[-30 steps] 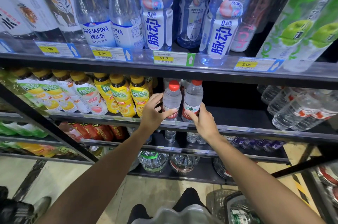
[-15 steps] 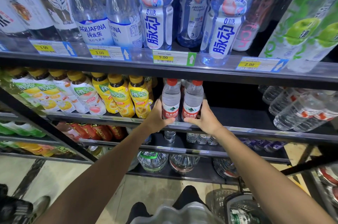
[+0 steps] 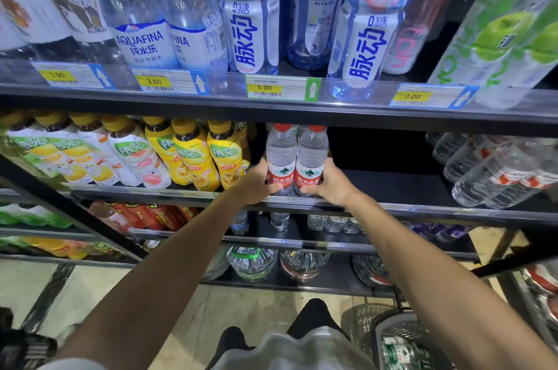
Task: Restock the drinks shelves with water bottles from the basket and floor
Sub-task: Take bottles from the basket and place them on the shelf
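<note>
Two clear water bottles with red caps and red labels stand upright side by side on the middle shelf (image 3: 377, 188). My left hand (image 3: 253, 185) grips the left water bottle (image 3: 280, 155) at its base from the left. My right hand (image 3: 330, 185) grips the right water bottle (image 3: 312, 155) at its base from the right. Both bottles touch each other near the shelf's front edge. A dark basket (image 3: 401, 336) holding more bottles sits on the floor at the lower right.
Yellow-capped drinks (image 3: 193, 155) crowd the shelf left of the two bottles. Clear water bottles (image 3: 489, 170) lie tilted at the shelf's right end, with a dark gap between. Tall bottles fill the shelf above (image 3: 271, 104). Lower shelves hold more water.
Both hands have slid down from the bottles' shoulders to their bases and closed round them. The two bottles now stand pressed together.
</note>
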Motion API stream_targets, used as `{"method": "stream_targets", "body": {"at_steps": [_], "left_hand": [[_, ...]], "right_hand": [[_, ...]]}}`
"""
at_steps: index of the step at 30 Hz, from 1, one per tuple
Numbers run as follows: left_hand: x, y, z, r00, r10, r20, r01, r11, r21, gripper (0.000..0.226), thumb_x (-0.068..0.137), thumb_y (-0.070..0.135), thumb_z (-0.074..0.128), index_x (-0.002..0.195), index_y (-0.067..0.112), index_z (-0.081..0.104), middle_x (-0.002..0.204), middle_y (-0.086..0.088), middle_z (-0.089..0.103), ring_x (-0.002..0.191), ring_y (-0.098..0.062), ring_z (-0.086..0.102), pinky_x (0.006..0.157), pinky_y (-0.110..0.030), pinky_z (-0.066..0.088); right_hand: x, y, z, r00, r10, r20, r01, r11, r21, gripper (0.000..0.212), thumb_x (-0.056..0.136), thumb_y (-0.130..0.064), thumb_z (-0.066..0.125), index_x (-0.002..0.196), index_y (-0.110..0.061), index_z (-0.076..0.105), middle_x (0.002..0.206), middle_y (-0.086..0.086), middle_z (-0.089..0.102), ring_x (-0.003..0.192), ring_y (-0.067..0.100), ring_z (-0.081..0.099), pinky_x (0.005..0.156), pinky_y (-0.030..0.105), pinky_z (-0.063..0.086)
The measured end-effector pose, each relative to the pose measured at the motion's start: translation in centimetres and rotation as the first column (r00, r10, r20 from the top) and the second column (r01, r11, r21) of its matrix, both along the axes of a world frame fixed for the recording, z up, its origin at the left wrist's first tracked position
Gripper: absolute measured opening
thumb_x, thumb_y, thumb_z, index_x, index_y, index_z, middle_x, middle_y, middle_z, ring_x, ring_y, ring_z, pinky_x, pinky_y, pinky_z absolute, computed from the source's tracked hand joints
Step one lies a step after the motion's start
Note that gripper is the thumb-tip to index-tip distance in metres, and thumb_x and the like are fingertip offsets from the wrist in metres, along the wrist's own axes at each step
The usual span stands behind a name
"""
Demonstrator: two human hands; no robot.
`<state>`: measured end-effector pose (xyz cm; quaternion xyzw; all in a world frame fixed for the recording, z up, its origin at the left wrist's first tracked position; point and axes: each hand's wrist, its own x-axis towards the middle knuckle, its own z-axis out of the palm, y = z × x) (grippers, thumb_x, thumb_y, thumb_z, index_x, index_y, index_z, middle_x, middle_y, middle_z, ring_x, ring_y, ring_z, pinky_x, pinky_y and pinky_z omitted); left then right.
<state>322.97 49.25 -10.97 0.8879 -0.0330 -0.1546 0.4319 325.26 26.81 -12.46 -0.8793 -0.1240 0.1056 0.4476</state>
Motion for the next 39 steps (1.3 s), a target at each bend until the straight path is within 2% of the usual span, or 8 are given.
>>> {"method": "stream_targets", "body": {"at_steps": [5, 11, 15, 19, 26, 30, 35, 39], "left_hand": [[-0.5, -0.3, 0.9, 1.0, 0.003, -0.028, -0.003, 1.0, -0.012, 0.078, 0.093, 0.009, 0.071, 0.155, 0.003, 0.024, 0.151, -0.016, 0.048, 0.139, -0.031, 0.048, 0.118, -0.048, 0.038], [-2.4, 0.0, 1.2, 0.998, -0.059, 0.012, 0.058, 0.996, 0.067, 0.1, 0.09, 0.015, 0.075, 0.159, 0.001, 0.005, 0.164, -0.017, 0.025, 0.152, -0.029, 0.027, 0.124, -0.043, 0.025], [-4.4, 1.0, 1.9, 0.993, -0.114, 0.028, 0.107, 0.978, 0.179, 0.105, 0.091, 0.021, 0.075, 0.16, 0.001, -0.002, 0.168, -0.016, 0.01, 0.156, -0.027, 0.014, 0.126, -0.032, 0.012], [-7.3, 2.9, 1.9, 0.93, -0.274, 0.246, 0.201, 0.937, 0.285, 0.094, 0.081, 0.006, 0.083, 0.147, -0.022, 0.022, 0.151, -0.038, 0.036, 0.142, -0.047, 0.04, 0.12, -0.04, 0.029], [-10.5, 2.3, 2.1, 0.747, -0.56, 0.359, 0.305, 0.768, 0.563, 0.077, 0.079, 0.02, 0.085, 0.143, -0.006, 0.05, 0.144, -0.023, 0.055, 0.134, -0.038, 0.054, 0.116, -0.049, 0.041], [-11.8, -2.7, 2.1, 0.722, -0.675, 0.152, 0.421, 0.602, 0.678, 0.078, 0.097, 0.048, 0.058, 0.16, 0.015, 0.026, 0.165, -0.004, 0.028, 0.154, -0.025, 0.022, 0.126, -0.037, 0.014], [-16.8, -14.5, 0.8, 0.578, -0.812, 0.08, 0.522, 0.444, 0.728, 0.077, 0.1, 0.052, 0.052, 0.161, 0.015, 0.022, 0.168, -0.005, 0.023, 0.155, -0.023, 0.02, 0.126, -0.033, 0.012], [-23.0, -25.3, -1.6, 0.457, -0.889, -0.013, 0.634, 0.316, 0.706, 0.075, 0.101, 0.052, 0.049, 0.161, 0.017, 0.02, 0.168, -0.006, 0.022, 0.155, -0.024, 0.02, 0.126, -0.036, 0.016]], "right_hand": [[-1.3, 0.7, 0.0, 0.993, -0.082, -0.091, 0.085, 0.996, 0.034, 0.071, 0.079, -0.009, 0.086, 0.132, -0.018, 0.04, 0.126, 0.0, 0.058, 0.116, 0.012, 0.059, 0.098, 0.028, 0.046], [-3.6, 0.1, 0.9, 0.977, -0.15, -0.149, 0.151, 0.988, -0.005, 0.092, 0.081, -0.018, 0.086, 0.152, -0.016, 0.027, 0.145, 0.001, 0.054, 0.135, 0.018, 0.051, 0.112, 0.034, 0.04], [-5.6, -1.2, 2.7, 0.983, -0.141, -0.12, 0.123, 0.982, -0.146, 0.111, 0.082, -0.03, 0.085, 0.163, -0.012, 0.009, 0.166, 0.007, 0.027, 0.152, 0.022, 0.028, 0.124, 0.038, 0.026], [-9.0, -3.3, 4.1, 0.983, -0.158, -0.095, 0.132, 0.962, -0.24, 0.102, 0.087, -0.033, 0.08, 0.163, -0.017, 0.015, 0.168, 0.005, 0.022, 0.152, 0.023, 0.03, 0.125, 0.037, 0.025], [-17.2, -8.1, 4.9, 0.985, -0.166, -0.046, 0.138, 0.921, -0.365, 0.083, 0.093, -0.036, 0.073, 0.16, -0.016, 0.028, 0.167, 0.005, 0.024, 0.154, 0.022, 0.023, 0.126, 0.035, 0.021], [-23.2, -12.4, 3.9, 0.976, -0.211, -0.045, 0.179, 0.908, -0.38, 0.077, 0.095, -0.042, 0.068, 0.158, -0.019, 0.031, 0.166, 0.0, 0.025, 0.154, 0.02, 0.023, 0.125, 0.033, 0.02], [-34.3, -20.6, 2.3, 0.94, -0.329, -0.089, 0.27, 0.877, -0.397, 0.076, 0.095, -0.038, 0.069, 0.158, -0.019, 0.032, 0.166, 0.004, 0.027, 0.153, 0.021, 0.025, 0.123, 0.026, 0.014], [-44.7, -28.3, 0.8, 0.866, -0.474, -0.161, 0.382, 0.834, -0.398, 0.073, 0.095, -0.038, 0.07, 0.155, -0.013, 0.036, 0.157, 0.008, 0.042, 0.142, 0.022, 0.041, 0.117, 0.03, 0.031]]}}
